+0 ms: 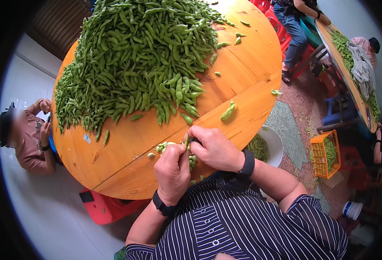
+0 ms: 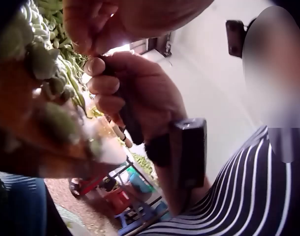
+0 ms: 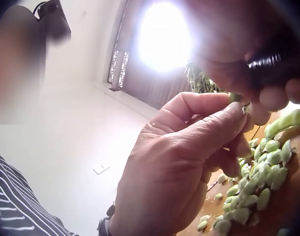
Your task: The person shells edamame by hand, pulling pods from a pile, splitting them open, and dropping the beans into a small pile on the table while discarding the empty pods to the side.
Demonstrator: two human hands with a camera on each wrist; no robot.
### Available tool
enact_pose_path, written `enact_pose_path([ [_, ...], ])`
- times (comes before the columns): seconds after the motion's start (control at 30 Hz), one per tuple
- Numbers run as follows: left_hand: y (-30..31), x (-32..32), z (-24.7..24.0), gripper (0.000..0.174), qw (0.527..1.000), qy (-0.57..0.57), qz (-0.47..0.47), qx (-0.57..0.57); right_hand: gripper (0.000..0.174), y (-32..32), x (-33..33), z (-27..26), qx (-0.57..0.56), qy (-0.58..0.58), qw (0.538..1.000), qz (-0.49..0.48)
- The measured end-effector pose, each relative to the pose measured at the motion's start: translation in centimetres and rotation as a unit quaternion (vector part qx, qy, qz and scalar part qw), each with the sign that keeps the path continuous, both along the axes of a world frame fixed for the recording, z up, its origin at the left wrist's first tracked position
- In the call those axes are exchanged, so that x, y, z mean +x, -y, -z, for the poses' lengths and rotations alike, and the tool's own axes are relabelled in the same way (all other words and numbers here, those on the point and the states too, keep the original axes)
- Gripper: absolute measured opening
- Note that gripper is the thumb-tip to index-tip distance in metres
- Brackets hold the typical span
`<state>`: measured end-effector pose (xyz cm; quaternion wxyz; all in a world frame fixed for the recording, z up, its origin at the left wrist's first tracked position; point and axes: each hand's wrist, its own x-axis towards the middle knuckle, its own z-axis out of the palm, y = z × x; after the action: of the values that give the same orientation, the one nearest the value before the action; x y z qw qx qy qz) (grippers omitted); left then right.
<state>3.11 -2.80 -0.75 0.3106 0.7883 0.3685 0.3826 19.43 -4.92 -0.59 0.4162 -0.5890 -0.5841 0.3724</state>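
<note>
My left hand pinches a small green bean pod between thumb and forefinger at the near side of the round wooden table. Right against it, my right hand grips a black-handled tool; its working end is hidden by the fingers. Shelled green beans lie in a small heap on the wood below both hands. Beyond them rises a large pile of green pods. One loose pod rests apart, to the right of the pile.
A white bucket of pods stands below the table's right edge, an orange crate farther right. A red stool is at the lower left. One person sits at left; others are around a second table.
</note>
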Motion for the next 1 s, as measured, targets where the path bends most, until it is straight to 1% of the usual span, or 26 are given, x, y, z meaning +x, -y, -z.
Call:
enact_pose_path([
  [0.03, 0.0, -0.1, 0.1, 0.010, 0.999, -0.007, 0.011, 0.048, 0.018, -0.1, 0.0, 0.2, 0.018, -0.026, 0.999, -0.010],
  [0.07, 0.0, -0.2, 0.1, 0.010, 0.999, -0.007, 0.012, 0.046, 0.017, -0.1, 0.1, 0.3, 0.036, -0.052, 0.998, -0.021],
  [0.13, 0.0, -0.4, 0.0, 0.011, 0.993, 0.052, 0.016, -0.109, 0.015, -0.3, 0.4, -0.2, 0.032, -0.046, 0.998, -0.035],
  [0.17, -0.1, -0.6, -0.1, 0.011, 0.992, 0.052, 0.016, -0.110, 0.013, -0.3, 0.6, -0.3, 0.029, -0.040, 0.998, -0.050],
  [0.2, -0.3, -0.8, -0.2, 0.010, 0.962, 0.112, 0.020, -0.248, 0.013, -0.4, 0.7, -0.4, 0.029, -0.040, 0.998, -0.049],
  [0.23, -0.6, -1.1, -0.4, 0.009, 0.909, 0.169, 0.023, -0.381, 0.012, -0.4, 0.8, -0.4, 0.024, -0.046, 0.997, -0.060],
  [0.27, -1.2, -1.4, -0.7, 0.008, 0.876, 0.199, 0.052, -0.436, 0.012, -0.4, 0.9, -0.4, 0.018, -0.052, 0.996, -0.072],
  [0.3, -1.5, -1.6, -1.0, 0.008, 0.876, 0.199, 0.052, -0.436, 0.012, -0.4, 0.9, -0.4, 0.018, -0.052, 0.996, -0.072],
  [0.37, -2.0, -1.8, -1.4, 0.008, 0.788, 0.258, 0.076, -0.554, 0.013, -0.4, 1.0, -0.2, -0.010, -0.093, 0.992, -0.090],
  [0.4, -2.2, -1.9, -1.6, 0.009, 0.783, 0.253, 0.077, -0.563, 0.013, -0.4, 1.0, -0.4, -0.010, -0.093, 0.991, -0.091],
  [0.43, -1.9, -1.7, -1.5, 0.009, 0.783, 0.253, 0.076, -0.563, 0.011, -0.3, 0.9, -0.6, -0.041, -0.117, 0.990, -0.074],
  [0.47, -1.4, -1.2, -1.2, 0.011, 0.885, 0.164, 0.053, -0.433, 0.011, -0.3, 0.9, -0.8, -0.072, -0.140, 0.986, -0.058],
  [0.5, -1.1, -1.0, -1.1, 0.012, 0.954, 0.068, 0.027, -0.290, 0.011, -0.3, 0.9, -0.6, -0.072, -0.141, 0.986, -0.059],
  [0.53, -1.1, -1.4, -1.1, 0.016, 0.989, -0.035, 0.029, -0.139, 0.011, -0.4, 0.8, -0.4, -0.024, -0.099, 0.993, -0.060],
  [0.57, -1.1, -1.4, -1.1, 0.016, 0.989, -0.036, 0.027, -0.139, 0.011, -0.4, 0.7, -0.2, 0.024, -0.057, 0.996, -0.061],
  [0.63, -1.3, -1.3, -1.0, 0.018, 0.998, -0.045, 0.035, -0.020, 0.012, -0.4, 0.5, -0.1, 0.033, -0.041, 0.997, -0.054],
  [0.67, -1.3, -1.4, -0.6, 0.018, 0.998, -0.045, 0.034, -0.020, 0.013, -0.4, 0.4, 0.0, 0.041, -0.022, 0.998, -0.045],
  [0.73, -1.2, -1.7, 0.0, 0.014, 0.986, -0.012, 0.039, -0.164, 0.013, -0.4, 0.4, 0.2, 0.047, -0.015, 0.998, -0.047],
  [0.77, -1.2, -1.8, 0.0, 0.014, 0.986, -0.012, 0.038, -0.164, 0.012, -0.4, 0.4, 0.2, 0.054, -0.007, 0.997, -0.047],
  [0.8, -1.2, -1.8, -0.5, 0.012, 0.957, 0.044, 0.038, -0.283, 0.012, -0.3, 0.4, -0.1, 0.053, -0.008, 0.997, -0.047],
  [0.83, -1.1, -1.8, -0.8, 0.014, 0.912, 0.100, 0.036, -0.396, 0.012, -0.3, 0.4, -0.6, -0.004, -0.047, 0.998, -0.053],
  [0.87, -1.3, -1.9, -0.8, 0.014, 0.912, 0.100, 0.036, -0.396, 0.012, -0.3, 0.5, -1.0, -0.061, -0.085, 0.993, -0.057],
  [0.9, -1.4, -2.0, -0.7, 0.017, 0.890, 0.124, 0.045, -0.437, 0.012, -0.4, 0.5, -0.9, -0.061, -0.085, 0.993, -0.057],
  [0.93, -1.6, -2.2, -0.7, 0.020, 0.865, 0.147, 0.054, -0.477, 0.013, -0.4, 0.6, -0.7, -0.087, -0.111, 0.988, -0.062],
  [0.97, -1.8, -2.3, -0.9, 0.020, 0.864, 0.148, 0.054, -0.478, 0.014, -0.4, 0.7, -0.5, -0.113, -0.136, 0.982, -0.066],
  [1.0, -1.9, -2.4, -1.1, 0.018, 0.841, 0.160, 0.058, -0.513, 0.014, -0.4, 0.8, -0.3, -0.114, -0.136, 0.982, -0.066],
])
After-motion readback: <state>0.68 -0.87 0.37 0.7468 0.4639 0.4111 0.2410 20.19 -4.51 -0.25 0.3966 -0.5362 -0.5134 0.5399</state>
